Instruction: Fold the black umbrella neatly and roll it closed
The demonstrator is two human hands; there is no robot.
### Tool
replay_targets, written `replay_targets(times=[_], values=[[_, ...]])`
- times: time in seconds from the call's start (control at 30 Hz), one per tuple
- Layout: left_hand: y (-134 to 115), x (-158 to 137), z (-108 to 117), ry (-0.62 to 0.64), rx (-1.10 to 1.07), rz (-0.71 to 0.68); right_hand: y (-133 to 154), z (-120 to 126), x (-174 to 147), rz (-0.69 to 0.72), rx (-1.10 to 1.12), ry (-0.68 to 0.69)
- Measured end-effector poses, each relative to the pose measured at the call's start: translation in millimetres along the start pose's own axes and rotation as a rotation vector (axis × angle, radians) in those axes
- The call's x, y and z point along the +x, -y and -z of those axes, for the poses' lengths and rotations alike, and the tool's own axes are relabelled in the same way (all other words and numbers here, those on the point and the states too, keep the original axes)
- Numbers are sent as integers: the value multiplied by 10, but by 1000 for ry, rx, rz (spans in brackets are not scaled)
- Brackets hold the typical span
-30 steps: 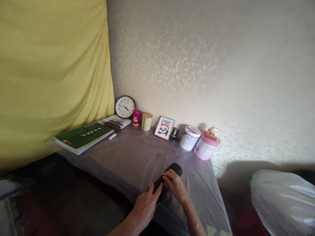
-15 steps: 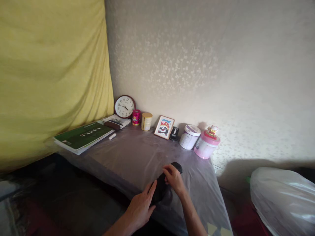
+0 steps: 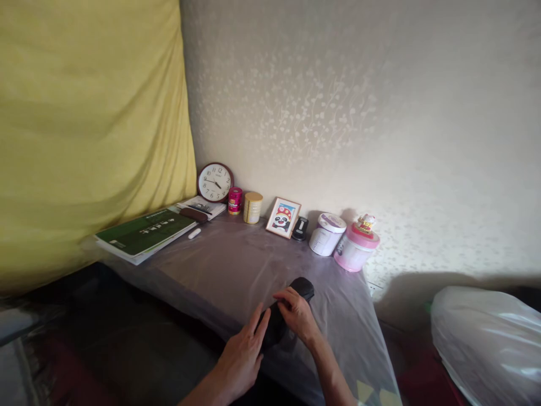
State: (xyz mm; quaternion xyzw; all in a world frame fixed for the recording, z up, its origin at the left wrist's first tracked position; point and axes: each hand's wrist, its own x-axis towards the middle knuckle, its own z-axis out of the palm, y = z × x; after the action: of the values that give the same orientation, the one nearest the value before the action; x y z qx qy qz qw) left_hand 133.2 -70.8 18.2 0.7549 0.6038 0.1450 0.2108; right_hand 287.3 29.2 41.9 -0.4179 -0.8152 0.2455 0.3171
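Note:
A black, elongated, soft-looking pouch (image 3: 303, 287) lies slantwise on the cloth near the table's front edge. Its near end sits between the thumb and the long, nearly straight fingers of my left hand (image 3: 243, 352), which holds it from the left. Over the pouch's middle, my right hand (image 3: 298, 318) has its fingers bent and drawn together in a pinch against the upper side. What exactly the right fingertips grip is too small to make out. Both hands cover much of the pouch.
Along the wall stand a clock (image 3: 215, 182), a pink can (image 3: 235, 201), a yellow-lidded tin (image 3: 252, 208), a panda picture frame (image 3: 283, 217), a black stapler-like item (image 3: 300, 229) and two tubs (image 3: 324, 239). Left lies a green book (image 3: 147, 231); right, a plastic-wrapped bundle (image 3: 486, 338).
My right hand has slid slightly left and toward me along the pouch, its fingertips now closer to my left fingers. The left hand's fingers have lifted and spread a little.

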Motion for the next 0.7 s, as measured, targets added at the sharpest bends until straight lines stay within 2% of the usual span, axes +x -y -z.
replay_targets(times=[0.1, 0.23, 0.33, 0.47, 0.57, 0.7], values=[[-12, -7, -6, 3, 11, -42, -29, 124, -117, -50, 196, -71], [-20, -11, -12, 28, -5, -54, -96, 428, -408, -260, 380, -53], [14, 4, -29, 29, -65, -64, -211, 580, -598, -417, 466, -160], [155, 70, -18, -53, -277, -75, -388, 580, -702, -517, 557, -375], [289, 121, 59, -98, -351, -4, -470, 506, -720, -534, 595, -415], [393, 117, 166, -192, -280, 56, -526, 406, -766, -558, 599, -430]])
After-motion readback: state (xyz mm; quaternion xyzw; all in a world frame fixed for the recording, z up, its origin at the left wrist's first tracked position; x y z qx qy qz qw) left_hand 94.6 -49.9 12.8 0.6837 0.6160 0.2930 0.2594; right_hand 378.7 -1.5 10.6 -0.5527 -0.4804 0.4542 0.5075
